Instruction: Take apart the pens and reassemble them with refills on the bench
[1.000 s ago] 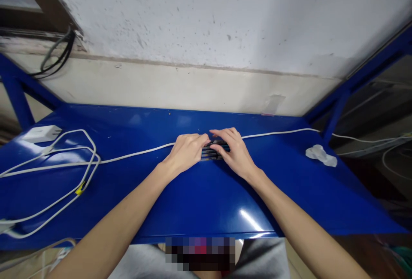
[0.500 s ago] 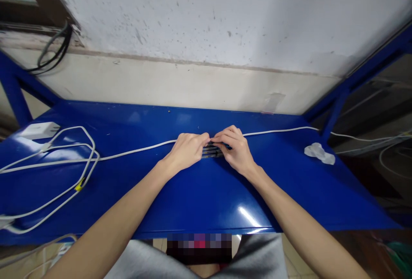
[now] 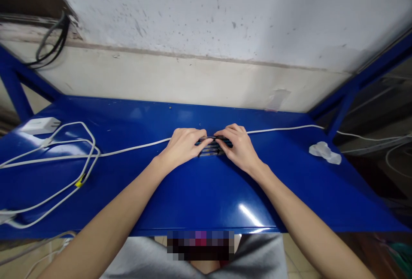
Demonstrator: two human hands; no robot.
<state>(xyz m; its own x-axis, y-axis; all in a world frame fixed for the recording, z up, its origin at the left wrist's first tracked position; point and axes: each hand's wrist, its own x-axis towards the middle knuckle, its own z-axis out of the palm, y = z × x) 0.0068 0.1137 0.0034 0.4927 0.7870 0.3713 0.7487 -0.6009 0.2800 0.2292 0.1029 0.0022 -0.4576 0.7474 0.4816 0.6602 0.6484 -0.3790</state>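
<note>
Several slim dark sticks, which look like pens or pencils, lie side by side on the blue table between my hands. At their far side, my left hand pinches the left end of a slim dark stick between thumb and fingers. My right hand grips its right end the same way, with the thumb toward me. My fingers cover both ends of the row, so its full length is hidden. A white cable passes behind my hands.
On the left are a white charger-like block and loops of white cable with a yellow tag. A crumpled white scrap lies at the right. The wall bounds the back, and blue frame bars rise at both sides.
My hands have drawn slightly apart, and the dark stick now shows between my fingertips. More of the row beneath is visible. The view has shifted slightly.
</note>
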